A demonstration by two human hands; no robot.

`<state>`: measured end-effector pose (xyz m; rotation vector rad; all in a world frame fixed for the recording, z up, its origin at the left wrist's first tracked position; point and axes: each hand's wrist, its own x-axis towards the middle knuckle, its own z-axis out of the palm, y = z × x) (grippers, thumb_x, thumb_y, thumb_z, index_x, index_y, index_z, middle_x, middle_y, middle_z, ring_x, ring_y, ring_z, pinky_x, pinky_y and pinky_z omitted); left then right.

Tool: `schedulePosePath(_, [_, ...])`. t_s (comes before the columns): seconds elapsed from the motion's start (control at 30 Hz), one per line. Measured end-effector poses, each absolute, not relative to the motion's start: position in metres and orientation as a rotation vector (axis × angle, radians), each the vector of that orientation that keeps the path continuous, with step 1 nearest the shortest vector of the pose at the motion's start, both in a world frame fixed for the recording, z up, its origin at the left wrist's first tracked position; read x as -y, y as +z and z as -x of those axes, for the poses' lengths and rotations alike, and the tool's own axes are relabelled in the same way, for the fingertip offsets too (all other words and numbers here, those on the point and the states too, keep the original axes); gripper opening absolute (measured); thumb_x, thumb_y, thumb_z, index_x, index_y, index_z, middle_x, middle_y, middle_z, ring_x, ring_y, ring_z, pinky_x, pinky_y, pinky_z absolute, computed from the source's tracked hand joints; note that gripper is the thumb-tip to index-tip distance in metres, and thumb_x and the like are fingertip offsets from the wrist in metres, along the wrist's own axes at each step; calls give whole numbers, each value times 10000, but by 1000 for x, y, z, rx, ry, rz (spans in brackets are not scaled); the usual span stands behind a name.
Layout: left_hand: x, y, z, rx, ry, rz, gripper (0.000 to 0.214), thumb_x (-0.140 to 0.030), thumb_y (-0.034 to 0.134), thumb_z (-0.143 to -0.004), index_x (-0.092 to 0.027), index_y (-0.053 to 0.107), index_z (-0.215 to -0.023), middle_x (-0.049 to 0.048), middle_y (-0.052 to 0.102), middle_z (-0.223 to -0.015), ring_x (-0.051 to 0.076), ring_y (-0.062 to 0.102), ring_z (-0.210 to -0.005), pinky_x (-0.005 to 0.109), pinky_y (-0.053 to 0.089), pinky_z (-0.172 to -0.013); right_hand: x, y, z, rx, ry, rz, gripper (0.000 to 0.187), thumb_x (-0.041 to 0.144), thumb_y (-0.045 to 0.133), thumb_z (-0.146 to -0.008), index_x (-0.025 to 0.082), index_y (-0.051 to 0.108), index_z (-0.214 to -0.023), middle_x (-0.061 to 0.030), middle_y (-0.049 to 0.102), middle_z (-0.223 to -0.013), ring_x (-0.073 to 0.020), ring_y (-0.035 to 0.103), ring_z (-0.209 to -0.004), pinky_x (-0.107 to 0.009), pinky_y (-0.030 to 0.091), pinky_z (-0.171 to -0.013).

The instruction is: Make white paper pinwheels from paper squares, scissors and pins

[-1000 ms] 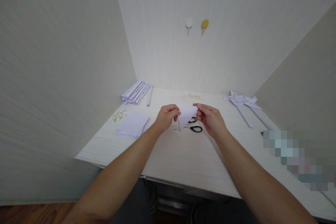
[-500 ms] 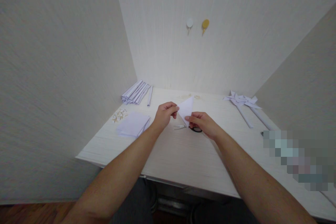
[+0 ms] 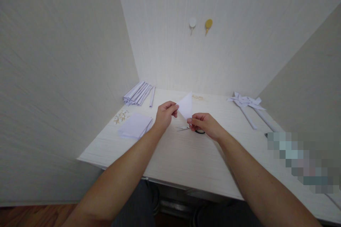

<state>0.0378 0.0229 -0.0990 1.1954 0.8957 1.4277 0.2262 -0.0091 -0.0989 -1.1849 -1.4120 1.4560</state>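
Both my hands hold one white paper folded into a triangle (image 3: 185, 105) above the middle of the white table (image 3: 191, 159). My left hand (image 3: 164, 114) pinches its left corner. My right hand (image 3: 205, 125) pinches its bottom corner, with the top point sticking up toward the wall. Black-handled scissors (image 3: 192, 128) lie on the table just under my hands, partly hidden by my right hand.
A stack of white paper squares (image 3: 134, 126) lies left, with small pale pins (image 3: 121, 116) beside it. Several rolled paper sticks (image 3: 139, 93) sit at the back left. Two paper pinwheels (image 3: 246, 103) lie at the right. Two hooks (image 3: 199, 25) hang on the wall.
The folded paper has turned from hanging point-down between my hands to standing point-up. My right hand dropped from its top corner to its bottom corner; my left hand rose slightly.
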Motion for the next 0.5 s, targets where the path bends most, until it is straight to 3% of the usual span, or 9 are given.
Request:
schedulePosePath(0.3, [-26,-102,-36,-909,1478,-1183,152,-290,696,-723,-172,621,-665,-38,543,-547,92,503,-513,239,412,-548,8,-103,-228,1434,1440,1179,354,495,825,-693,167,696,-662,-21,697,-640,-106,575,-547,-234,390,-520])
schedulePosePath(0.5, [-26,-101,-36,-903,1504,-1177,161,-287,703,-735,-165,626,-665,-31,554,-560,89,507,-517,231,407,-549,7,-102,-228,1430,1419,1216,354,487,849,-666,168,695,-684,-25,709,-653,-102,577,-544,-227,389,-505])
